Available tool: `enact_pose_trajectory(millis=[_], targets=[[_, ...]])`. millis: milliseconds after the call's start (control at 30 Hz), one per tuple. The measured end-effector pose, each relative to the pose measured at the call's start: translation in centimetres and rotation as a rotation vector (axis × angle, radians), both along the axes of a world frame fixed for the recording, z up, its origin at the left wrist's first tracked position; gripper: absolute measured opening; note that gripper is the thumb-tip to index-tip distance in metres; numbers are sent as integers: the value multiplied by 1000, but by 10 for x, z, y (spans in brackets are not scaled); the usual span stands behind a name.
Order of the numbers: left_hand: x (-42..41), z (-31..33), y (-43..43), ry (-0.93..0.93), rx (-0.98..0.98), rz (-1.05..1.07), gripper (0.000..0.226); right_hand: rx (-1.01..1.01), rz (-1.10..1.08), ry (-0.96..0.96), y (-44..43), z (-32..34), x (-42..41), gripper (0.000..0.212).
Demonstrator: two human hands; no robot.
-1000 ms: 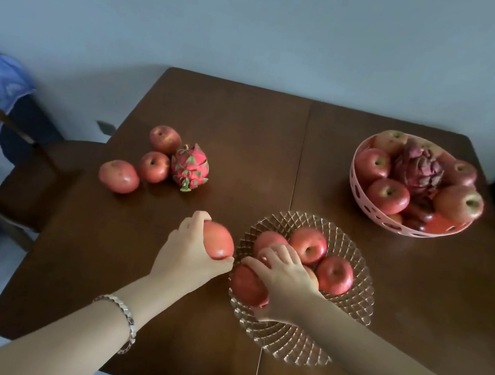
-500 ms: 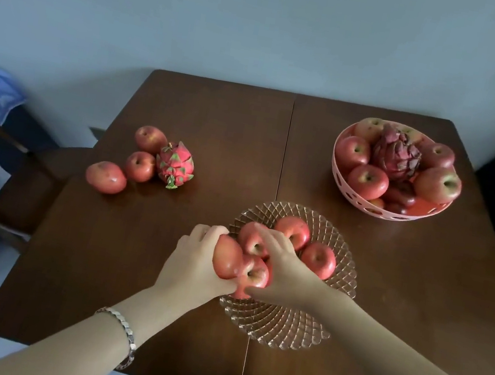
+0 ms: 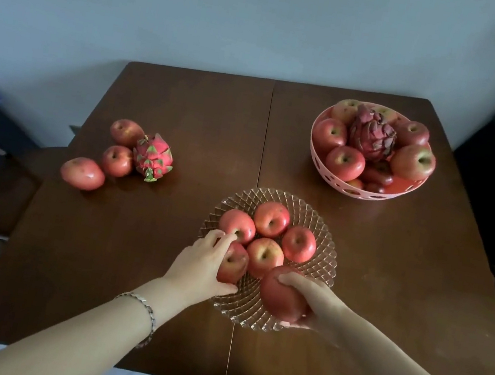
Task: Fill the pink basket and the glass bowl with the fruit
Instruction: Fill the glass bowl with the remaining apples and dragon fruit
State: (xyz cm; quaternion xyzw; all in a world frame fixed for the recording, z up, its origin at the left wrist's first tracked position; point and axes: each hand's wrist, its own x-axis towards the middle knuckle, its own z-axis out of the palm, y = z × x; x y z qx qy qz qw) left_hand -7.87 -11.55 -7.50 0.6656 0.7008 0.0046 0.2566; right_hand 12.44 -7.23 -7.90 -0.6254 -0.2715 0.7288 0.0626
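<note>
the glass bowl (image 3: 323,267) sits on the brown table (image 3: 186,111) right in front of me, near the front edge, with four apples (image 3: 271,218) resting loose in its middle and far part. my left hand (image 3: 202,263) is curled around a fifth apple (image 3: 233,265) at the bowl's near left rim, fingers (image 3: 222,238) over the top and thumb tucked under its near side, so the grip is closed on it; the fruit looks to be touching the glass, though i can't tell for sure. a metal bracelet (image 3: 149,315) hangs on that wrist. my right hand (image 3: 317,302) is wrapped about a larger red apple (image 3: 282,294) at the bowl's near right edge, fingers bent across its top, palm cupping it from the right. the pink basket (image 3: 360,191) stands at the far right of the table, well apart from the bowl, heaped with apples around a dark dragon fruit (image 3: 371,134). off to the far left, three loose apples (image 3: 117,160) lie on the wood just beside a bright pink dragon fruit (image 3: 153,157).
</note>
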Motion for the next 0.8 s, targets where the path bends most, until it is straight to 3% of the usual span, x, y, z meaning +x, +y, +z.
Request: enact_pose_trajectory(millis=[133,233,533,700,800], targets=[[9,-8,0,48,-29,66,77,-43,-2,-52,-6,-11,-12,51],[13,-6,6,12,-179,194,69,0,63,-151,-5,-12,-25,49],[13,-10,17,-116,-236,152,71,480,612,-503,-6,-17,-28,55],[14,-14,15,-188,-217,239,61,486,735,-470,-6,-21,-19,89],[13,-13,18,-206,-253,239,62,489,725,-445,-5,-22,-18,82]])
